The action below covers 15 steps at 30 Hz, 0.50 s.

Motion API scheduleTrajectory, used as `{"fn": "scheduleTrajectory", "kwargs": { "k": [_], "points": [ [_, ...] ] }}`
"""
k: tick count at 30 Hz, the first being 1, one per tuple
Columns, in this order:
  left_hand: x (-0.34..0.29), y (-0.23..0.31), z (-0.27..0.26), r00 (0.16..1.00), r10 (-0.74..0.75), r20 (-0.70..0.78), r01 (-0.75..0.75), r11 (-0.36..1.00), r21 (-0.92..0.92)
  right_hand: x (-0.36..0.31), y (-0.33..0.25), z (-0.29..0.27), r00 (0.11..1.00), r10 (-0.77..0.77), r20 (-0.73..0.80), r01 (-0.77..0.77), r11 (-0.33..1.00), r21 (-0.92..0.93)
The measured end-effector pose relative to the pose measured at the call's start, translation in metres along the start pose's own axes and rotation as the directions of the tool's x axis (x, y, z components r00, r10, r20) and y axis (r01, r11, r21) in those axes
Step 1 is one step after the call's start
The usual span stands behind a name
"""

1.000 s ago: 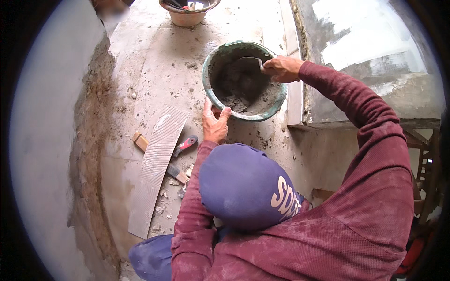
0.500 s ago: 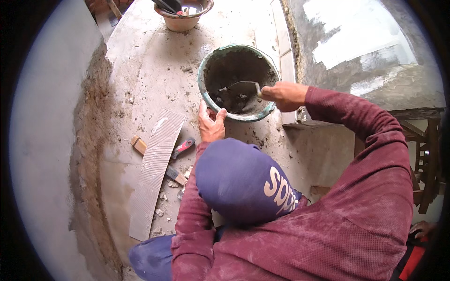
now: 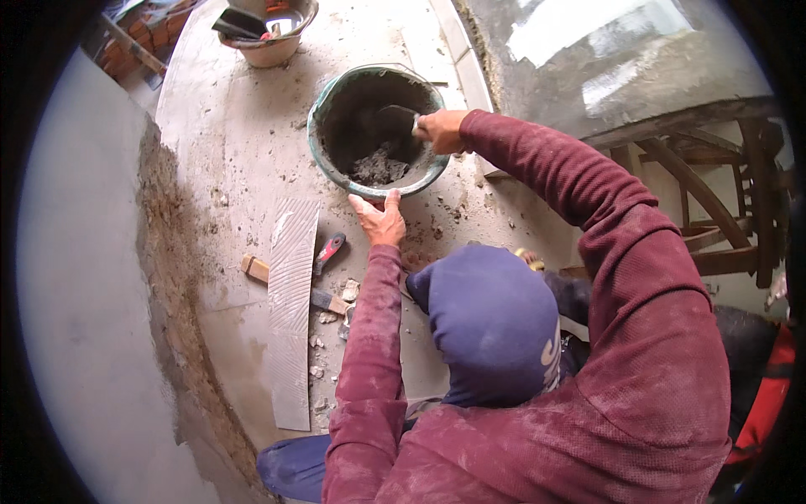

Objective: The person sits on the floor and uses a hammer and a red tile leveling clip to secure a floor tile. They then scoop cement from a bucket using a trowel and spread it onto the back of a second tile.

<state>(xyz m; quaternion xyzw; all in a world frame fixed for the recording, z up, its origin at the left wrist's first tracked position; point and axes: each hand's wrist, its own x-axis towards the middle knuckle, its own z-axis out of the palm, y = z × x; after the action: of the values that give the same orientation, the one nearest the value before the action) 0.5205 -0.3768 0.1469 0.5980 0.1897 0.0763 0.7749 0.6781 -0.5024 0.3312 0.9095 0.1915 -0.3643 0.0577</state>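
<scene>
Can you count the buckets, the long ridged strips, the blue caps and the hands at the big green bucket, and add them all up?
Buckets: 2 (big green bucket, small pale tub)
Ridged strips: 1 (grey strip)
Blue caps: 1 (blue cap)
Hands at the big bucket: 2 (left hand, right hand)
Total: 6

Here's the right grip (image 3: 441,132), the farther forward of the two, fingers curled in tight! Behind it the right arm (image 3: 617,214) bows out wide, its elbow bent, to the right of that grip and nearer the body. Now the left grip (image 3: 382,223), closer in and left of the right one: thumb (image 3: 392,202) standing apart from the fingers, fingertips partly hidden. The left arm (image 3: 369,336) runs almost straight back from it, and the head (image 3: 495,319) bows between both arms.
</scene>
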Motion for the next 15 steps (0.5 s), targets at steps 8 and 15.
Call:
{"fn": "scheduleTrajectory", "kwargs": {
  "k": [8,15],
  "points": [
    [0.002,-0.012,0.002,0.992,0.084,-0.092,-0.055,0.958,0.280,-0.046,-0.027,0.041,0.995,-0.060,-0.074,0.052,0.993,-0.108],
    [-0.026,0.013,-0.040,0.996,-0.078,0.040,0.076,0.996,0.051,-0.080,-0.019,0.002,0.982,-0.171,-0.087,0.151,0.969,-0.196]
  ]
}}
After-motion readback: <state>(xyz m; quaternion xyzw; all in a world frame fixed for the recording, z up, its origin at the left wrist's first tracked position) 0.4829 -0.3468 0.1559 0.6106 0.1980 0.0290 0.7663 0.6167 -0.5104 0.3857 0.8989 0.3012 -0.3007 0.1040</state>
